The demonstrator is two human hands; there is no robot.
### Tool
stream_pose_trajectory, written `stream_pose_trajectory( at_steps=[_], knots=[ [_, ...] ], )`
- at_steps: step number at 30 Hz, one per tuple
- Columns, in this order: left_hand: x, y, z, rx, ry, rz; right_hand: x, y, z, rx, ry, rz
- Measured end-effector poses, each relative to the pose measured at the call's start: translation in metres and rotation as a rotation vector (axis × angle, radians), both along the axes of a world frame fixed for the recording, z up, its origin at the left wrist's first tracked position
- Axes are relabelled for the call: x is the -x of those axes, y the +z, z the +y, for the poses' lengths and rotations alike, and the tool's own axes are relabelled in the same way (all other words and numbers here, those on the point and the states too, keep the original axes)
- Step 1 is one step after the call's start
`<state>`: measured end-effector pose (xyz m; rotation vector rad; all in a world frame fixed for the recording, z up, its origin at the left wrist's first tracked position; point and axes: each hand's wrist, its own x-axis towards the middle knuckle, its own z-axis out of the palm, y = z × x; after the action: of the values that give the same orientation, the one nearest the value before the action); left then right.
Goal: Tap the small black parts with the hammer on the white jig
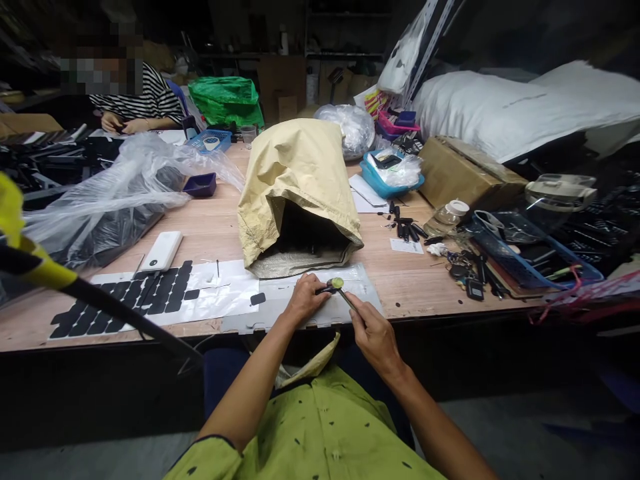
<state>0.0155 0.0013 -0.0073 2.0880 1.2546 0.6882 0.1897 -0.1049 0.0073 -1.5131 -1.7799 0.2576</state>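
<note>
My left hand (306, 298) is closed over the grey board at the table's front edge, its fingers pinched on a small dark part that they mostly hide. My right hand (376, 333) grips the thin handle of a small mallet. The mallet's round yellow-green head (337, 283) is right beside my left fingertips; I cannot tell whether it touches the part. Beneath both hands lies the grey board (360, 293). Just behind them a large cream sack (300, 160) lies with its dark mouth facing me. One black rounded pad (258, 299) rests left of my left hand.
At left are a sheet of black adhesive pads (125, 300), a white power bank (163, 251) and plastic-covered dark parts (110, 213). To the right are a blue basket (535, 247), a jar (453, 213) and a carton (467, 177). Another person in stripes (157, 97) sits far left.
</note>
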Motion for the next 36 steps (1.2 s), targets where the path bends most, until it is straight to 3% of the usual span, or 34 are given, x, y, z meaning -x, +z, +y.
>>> stream_pose_trajectory(
  at_steps=[5, 8, 12, 16, 27, 36],
  knots=[
    [0.000, -0.002, 0.000, 0.005, 0.009, -0.019, -0.006, -0.004, 0.002, 0.029, -0.027, -0.044],
    [-0.001, -0.006, -0.001, -0.023, 0.031, -0.034, -0.028, -0.003, 0.010, 0.002, -0.172, -0.102],
    [-0.002, -0.009, -0.003, -0.054, 0.052, -0.042, -0.068, -0.006, 0.028, 0.096, -0.421, -0.316],
    [-0.001, -0.008, -0.003, -0.048, 0.049, -0.043, -0.091, -0.013, 0.053, 0.183, -0.517, -0.456],
    [0.004, 0.003, -0.011, -0.033, 0.012, -0.007, -0.055, -0.021, 0.119, 0.224, -0.594, -0.487],
    [0.011, 0.003, -0.017, 0.042, -0.049, -0.023, -0.048, -0.028, 0.123, 0.188, -0.633, -0.518]
  ],
)
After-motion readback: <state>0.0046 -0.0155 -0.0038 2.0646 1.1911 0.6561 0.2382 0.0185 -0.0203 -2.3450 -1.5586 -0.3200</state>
